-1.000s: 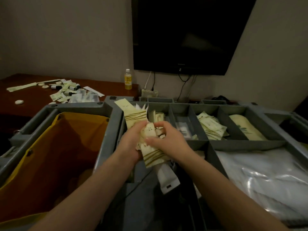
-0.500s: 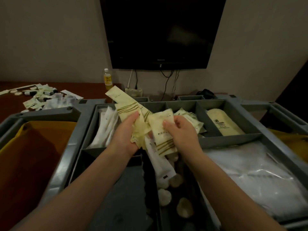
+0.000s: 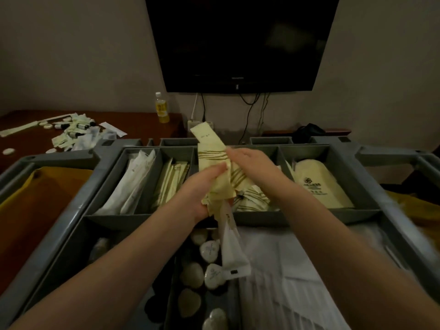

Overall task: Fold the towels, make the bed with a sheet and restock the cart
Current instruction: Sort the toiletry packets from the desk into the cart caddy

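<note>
A grey housekeeping cart (image 3: 112,160) fills the lower view, its top tray split into compartments. My left hand (image 3: 202,186) and my right hand (image 3: 252,165) together grip a bunch of pale yellow amenity packets (image 3: 212,154) with olive stripes, held above the middle compartments. A long white sachet (image 3: 232,248) hangs down from the bunch. The compartments hold white sachets (image 3: 133,182), thin yellow packets (image 3: 171,182), more striped packets (image 3: 252,201) and a cream pouch with a logo (image 3: 319,186). Round wrapped soaps (image 3: 209,252) lie in a lower bin.
A yellow-orange bag (image 3: 42,186) hangs in the cart's left frame. White plastic-wrapped items (image 3: 297,258) lie at lower right. Behind, a dark wooden desk (image 3: 133,125) carries scattered toiletries (image 3: 76,133) and a yellow drink bottle (image 3: 162,108). A black TV (image 3: 238,41) hangs on the wall.
The view has shifted right and closer over the cart tray. Both hands have risen slightly with the packet bunch, and my right hand now lies on top of the packets.
</note>
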### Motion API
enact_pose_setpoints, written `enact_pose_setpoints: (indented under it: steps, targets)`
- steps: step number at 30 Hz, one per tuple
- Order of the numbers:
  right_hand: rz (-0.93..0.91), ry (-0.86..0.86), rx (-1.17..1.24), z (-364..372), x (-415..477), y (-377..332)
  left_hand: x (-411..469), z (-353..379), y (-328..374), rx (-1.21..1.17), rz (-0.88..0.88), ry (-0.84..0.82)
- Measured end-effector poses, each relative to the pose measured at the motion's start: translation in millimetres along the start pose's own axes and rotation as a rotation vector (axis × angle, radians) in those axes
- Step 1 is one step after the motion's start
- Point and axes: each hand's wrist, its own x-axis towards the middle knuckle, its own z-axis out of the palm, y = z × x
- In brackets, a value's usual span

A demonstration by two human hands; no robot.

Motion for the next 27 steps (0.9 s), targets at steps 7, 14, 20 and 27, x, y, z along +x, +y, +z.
enact_pose_setpoints:
  steps: [7,14,20,27]
  targets:
    - [0.017,-0.034,0.210,-3.6,3.0,10.5,-8.9,-0.2,-6.0,0.025,0.024,-0.079]
    - [0.074,0.089,0.392,29.5,18.6,-5.8,-30.5,-46.4,15.0,-0.062,0.108,0.089]
    - [0.087,0.054,0.028,92.4,48.3,-20.5,-58.7,-128.1,51.9,-0.166,0.226,0.244]
    - [0.037,-0.063,-0.601,155.1,65.9,-28.1,-64.1,-190.0,62.2,-0.176,0.207,0.231]
